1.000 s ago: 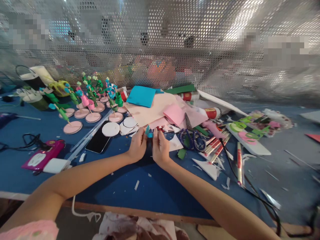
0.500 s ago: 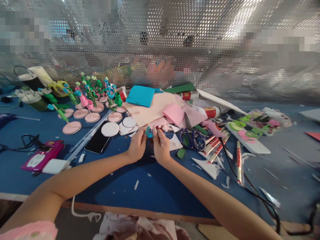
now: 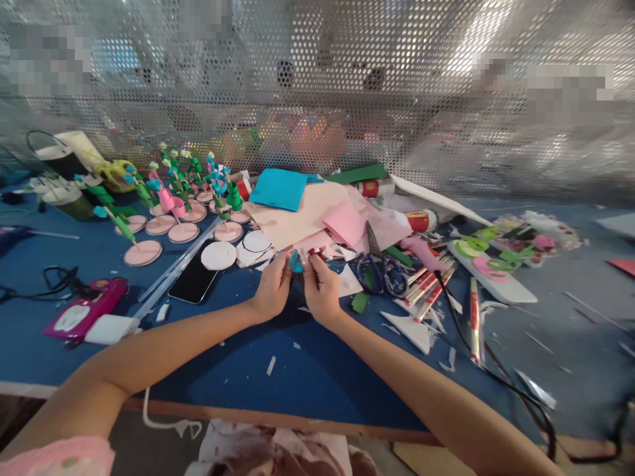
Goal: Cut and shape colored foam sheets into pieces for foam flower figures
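Observation:
A small piece of blue paper sits between my two hands, above the near middle of the blue table. My left hand pinches it from the left, fingers closed. From the other side, my right hand is closed on it too, thumb on top. Most fingers of both hands are hidden behind the thumbs. Beyond the hands lie a folded sheet of blue paper, a large cream sheet and pink paper. Dark-handled scissors rest to the right.
On the left stand several paper flowers on round pink bases. A black phone lies under a white disc, near a magenta device. A pink glue gun and its black cable occupy the right. A perforated metal screen closes off the back.
The blue paper between my fingers has turned slightly and shows a bit more of itself. My hands stay nearly in place.

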The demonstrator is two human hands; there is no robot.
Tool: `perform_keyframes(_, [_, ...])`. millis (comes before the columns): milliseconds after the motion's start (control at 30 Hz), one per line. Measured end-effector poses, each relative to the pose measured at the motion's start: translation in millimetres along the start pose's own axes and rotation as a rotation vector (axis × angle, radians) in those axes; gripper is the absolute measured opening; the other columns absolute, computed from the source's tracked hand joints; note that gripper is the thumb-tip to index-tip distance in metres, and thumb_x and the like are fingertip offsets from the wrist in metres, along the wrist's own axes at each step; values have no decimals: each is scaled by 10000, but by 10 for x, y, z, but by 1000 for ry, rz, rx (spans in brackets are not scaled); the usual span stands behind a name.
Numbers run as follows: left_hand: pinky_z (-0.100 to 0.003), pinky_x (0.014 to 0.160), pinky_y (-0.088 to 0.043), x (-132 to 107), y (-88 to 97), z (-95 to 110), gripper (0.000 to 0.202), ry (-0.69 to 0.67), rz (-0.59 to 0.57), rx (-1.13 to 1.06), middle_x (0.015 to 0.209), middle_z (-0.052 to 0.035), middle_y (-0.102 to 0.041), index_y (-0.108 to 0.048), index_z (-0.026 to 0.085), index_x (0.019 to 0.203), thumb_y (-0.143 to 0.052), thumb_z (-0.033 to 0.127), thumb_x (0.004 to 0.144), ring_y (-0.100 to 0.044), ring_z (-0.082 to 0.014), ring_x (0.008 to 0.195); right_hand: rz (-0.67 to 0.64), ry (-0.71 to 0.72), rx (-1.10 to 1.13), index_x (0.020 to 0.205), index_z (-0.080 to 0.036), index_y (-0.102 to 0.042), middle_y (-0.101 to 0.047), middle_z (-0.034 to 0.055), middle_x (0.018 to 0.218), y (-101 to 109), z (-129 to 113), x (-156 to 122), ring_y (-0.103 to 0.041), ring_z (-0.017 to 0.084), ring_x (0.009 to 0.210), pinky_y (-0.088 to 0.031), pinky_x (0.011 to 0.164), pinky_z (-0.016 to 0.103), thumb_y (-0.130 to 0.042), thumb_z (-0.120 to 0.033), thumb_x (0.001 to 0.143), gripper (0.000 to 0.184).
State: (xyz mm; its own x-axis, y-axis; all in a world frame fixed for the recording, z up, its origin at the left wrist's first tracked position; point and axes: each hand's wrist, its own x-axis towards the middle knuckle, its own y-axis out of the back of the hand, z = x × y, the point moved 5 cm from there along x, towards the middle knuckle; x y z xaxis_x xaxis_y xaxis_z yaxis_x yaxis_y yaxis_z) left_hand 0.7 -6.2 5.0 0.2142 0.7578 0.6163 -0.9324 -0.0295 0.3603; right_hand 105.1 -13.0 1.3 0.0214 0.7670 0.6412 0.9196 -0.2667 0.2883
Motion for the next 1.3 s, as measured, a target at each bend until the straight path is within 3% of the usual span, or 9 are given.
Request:
perform_keyframes(167, [-226, 471, -307, 36, 91, 33, 202, -117, 75, 218, 556, 47, -372, -359, 199, 709, -336, 197, 909, -378, -98, 472, 28, -46, -104, 653, -223, -296, -373, -44, 543, 73, 97, 41, -374, 100, 476, -302, 488, 238, -311, -300, 910, 268])
perform_keyframes(267, [-242, 491, -329, 27, 127, 56, 201, -244, 133, 409, 549, 35, -383, -358, 201, 701, -334, 173, 898, -397, -115, 484, 45, 85, -205, 677, -225, -314, -389, -27, 584, 131, 33, 65, -388, 122, 523, -311, 525, 258, -306, -275, 907, 235])
perform_keyframes(433, [-260, 512, -349, -17, 97, 78, 177, -380, 147, 571, 572, -5, -456, -394, 191, 721, -341, 167, 888, -450, -139, 523, -31, 231, -276, 681, -226, -331, -409, -17, 589, 56, -85, 56, -403, 135, 559, -323, 543, 256, -342, -220, 900, 219])
perform_keyframes(567, [-255, 519, -351, -34, 94, 80, 172, -405, 116, 472, 588, 0, -449, -396, 190, 738, -336, 184, 899, -444, -131, 531, -14, 251, -243, 665, -226, -330, -398, -17, 574, 42, -100, 63, -397, 136, 553, -323, 535, 258, -350, -197, 904, 241])
perform_keyframes(733, [-238, 518, -360, 6, 119, 30, 224, -255, 62, 174, 641, 15, -420, -412, 189, 799, -245, 237, 939, -409, -105, 528, 12, 303, -136, 658, -223, -357, -420, -6, 580, 79, -101, 61, -385, 141, 566, -342, 555, 274, -360, -186, 895, 240])
perform_keyframes(833, [-244, 547, -379, 15, 106, 78, 213, -315, 27, 81, 685, 1, -439, -427, 187, 812, -269, 255, 937, -436, -110, 578, -6, 327, -67, 680, -220, -374, -425, -4, 602, 53, -107, 36, -390, 135, 574, -351, 549, 267, -345, -183, 897, 222])
perform_keyframes(1067, [-235, 577, -392, 12, 122, 101, 146, -366, 58, 83, 693, 1, -453, -442, 181, 814, -335, 166, 912, -445, -106, 607, -5, 196, 7, 707, -213, -382, -382, -32, 603, 13, -39, 30, -379, 103, 535, -336, 531, 240, -383, -205, 885, 178])
perform_keyframes(1300, [-254, 588, -429, -1, 140, 76, 110, -394, 116, 146, 781, -44, -478, -437, 168, 928, -340, 214, 904, -471, -131, 669, -50, 151, 55, 725, -212, -384, -405, -27, 631, 5, 7, 24, -406, 102, 548, -346, 531, 232, -379, -215, 867, 142])
